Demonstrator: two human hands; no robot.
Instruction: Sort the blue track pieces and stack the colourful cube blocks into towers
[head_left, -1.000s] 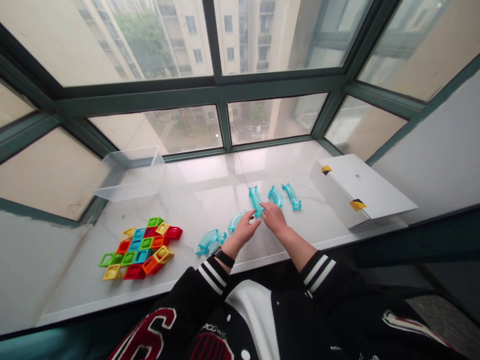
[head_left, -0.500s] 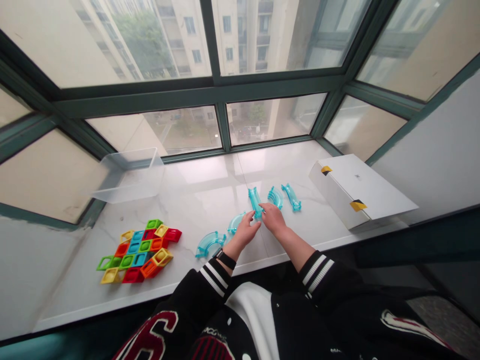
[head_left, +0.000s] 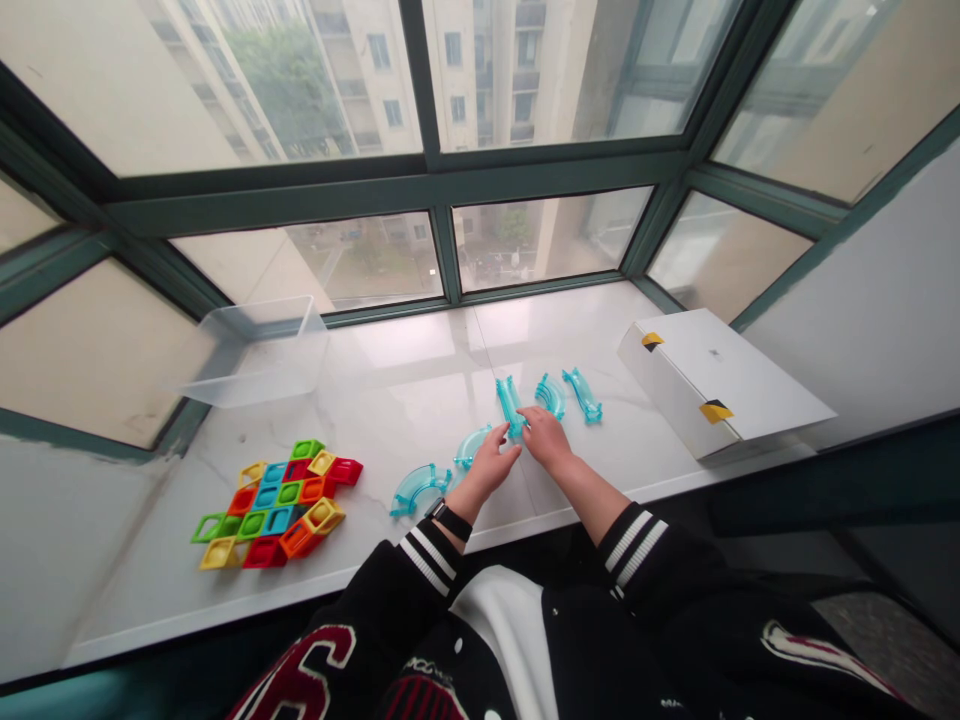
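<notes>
Your left hand [head_left: 491, 462] and right hand [head_left: 545, 435]: fingers bunched, tips meeting at near end of straight track piece [head_left: 510, 398]; pinch or mere touch, can't tell. Curved track [head_left: 471, 443] just left of your left fingers. White marble sill [head_left: 390, 390], glossy, under bay window [head_left: 439, 160]. Clear bin [head_left: 259, 350] far left, coloured tiles [head_left: 274, 500] near-left, white box [head_left: 712, 385] right of fingers.

The view swings slightly, so the coloured tile cluster [head_left: 274, 505] and the clear bin [head_left: 259, 350] sit a touch further left and lower in the picture than a second ago. Any shift of the left hand [head_left: 489, 465] or right hand [head_left: 544, 435] is too small to tell.
</notes>
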